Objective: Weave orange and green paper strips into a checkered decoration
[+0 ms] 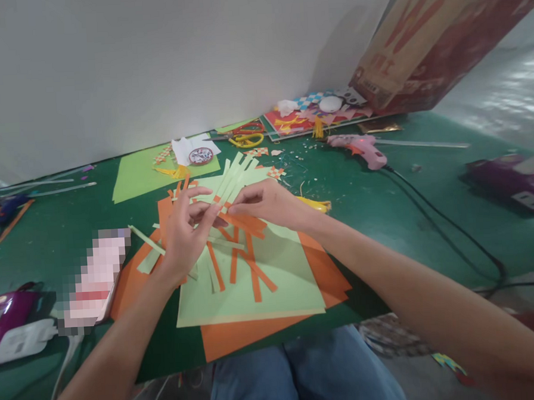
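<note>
My left hand [185,231] and my right hand [267,201] meet over a bundle of pale green and orange paper strips [236,184], both pinching the strips together near their lower ends. The strips fan out away from me. Loose orange strips [253,269] lie crossed on a pale green sheet [275,283], which rests on orange sheets [238,336] on the green table [384,218].
A pink glue gun [363,149] with its black cord [452,232] lies to the right. Yellow scissors [247,140] and a green sheet [135,174] sit near the white wall. A blurred pink object [96,277] is at left, a cardboard box [420,43] at back right.
</note>
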A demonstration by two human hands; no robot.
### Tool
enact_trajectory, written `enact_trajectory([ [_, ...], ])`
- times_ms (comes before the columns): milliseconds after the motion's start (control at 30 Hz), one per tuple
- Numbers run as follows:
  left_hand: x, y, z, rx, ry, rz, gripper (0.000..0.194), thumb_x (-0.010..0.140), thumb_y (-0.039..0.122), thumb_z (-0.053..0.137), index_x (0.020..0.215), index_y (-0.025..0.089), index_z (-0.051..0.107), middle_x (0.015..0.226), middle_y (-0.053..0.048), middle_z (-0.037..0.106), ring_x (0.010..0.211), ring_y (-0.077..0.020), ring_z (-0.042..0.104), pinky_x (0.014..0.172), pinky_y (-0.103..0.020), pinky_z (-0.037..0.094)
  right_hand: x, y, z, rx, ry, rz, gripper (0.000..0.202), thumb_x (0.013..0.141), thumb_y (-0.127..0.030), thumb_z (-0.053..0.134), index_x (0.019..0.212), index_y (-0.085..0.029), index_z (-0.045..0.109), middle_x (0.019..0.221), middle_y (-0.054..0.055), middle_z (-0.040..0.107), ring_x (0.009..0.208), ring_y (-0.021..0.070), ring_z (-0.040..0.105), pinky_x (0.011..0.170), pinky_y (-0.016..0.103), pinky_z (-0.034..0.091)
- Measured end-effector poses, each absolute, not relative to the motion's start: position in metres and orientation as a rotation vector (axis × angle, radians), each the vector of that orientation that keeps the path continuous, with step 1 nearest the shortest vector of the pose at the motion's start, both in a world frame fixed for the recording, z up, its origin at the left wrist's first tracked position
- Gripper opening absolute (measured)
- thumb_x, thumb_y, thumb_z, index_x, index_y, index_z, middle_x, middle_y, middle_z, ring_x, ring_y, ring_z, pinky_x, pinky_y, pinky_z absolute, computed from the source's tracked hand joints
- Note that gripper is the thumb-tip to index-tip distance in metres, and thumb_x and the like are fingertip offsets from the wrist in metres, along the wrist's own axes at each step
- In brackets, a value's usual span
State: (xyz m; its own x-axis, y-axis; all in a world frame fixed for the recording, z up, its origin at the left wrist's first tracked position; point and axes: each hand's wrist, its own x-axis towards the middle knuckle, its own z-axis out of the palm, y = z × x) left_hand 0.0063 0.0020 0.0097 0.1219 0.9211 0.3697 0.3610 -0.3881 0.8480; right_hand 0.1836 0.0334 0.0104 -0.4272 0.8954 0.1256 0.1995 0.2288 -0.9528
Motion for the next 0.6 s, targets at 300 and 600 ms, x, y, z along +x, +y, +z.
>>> enact_trajectory([
  [300,0.0045,0.0029,0.0056,1.915,1.238,1.309,0.021,0.084,0.028,0.059,0.1,0.02,0.048,0.062,0.005,0.066,0.055,-0.0127,0.067,0.058,-0.022,0.053,0.1817,0.0333,0.0083,-1.048,-1.668,1.389,0.029,0.063,-0.043,0.07,0.064,-0.015,0.062,0.062,-0.002,0.057,0.057,0.0075,0.045,0.053,0.024,0.033],
  [600,0.007,0.0038,0.0092,1.725,1.221,1.178,0.027,0.085,0.04,0.055,0.101,0.02,0.05,0.067,0.001,0.065,0.058,-0.0131,0.065,0.057,-0.025,0.052,0.178,0.0304,0.0037,-1.021,-1.893,0.693,0.014,0.078,-0.028,0.062,0.069,-0.017,0.065,0.073,0.004,0.066,0.067,0.0134,0.057,0.061,0.027,0.043],
])
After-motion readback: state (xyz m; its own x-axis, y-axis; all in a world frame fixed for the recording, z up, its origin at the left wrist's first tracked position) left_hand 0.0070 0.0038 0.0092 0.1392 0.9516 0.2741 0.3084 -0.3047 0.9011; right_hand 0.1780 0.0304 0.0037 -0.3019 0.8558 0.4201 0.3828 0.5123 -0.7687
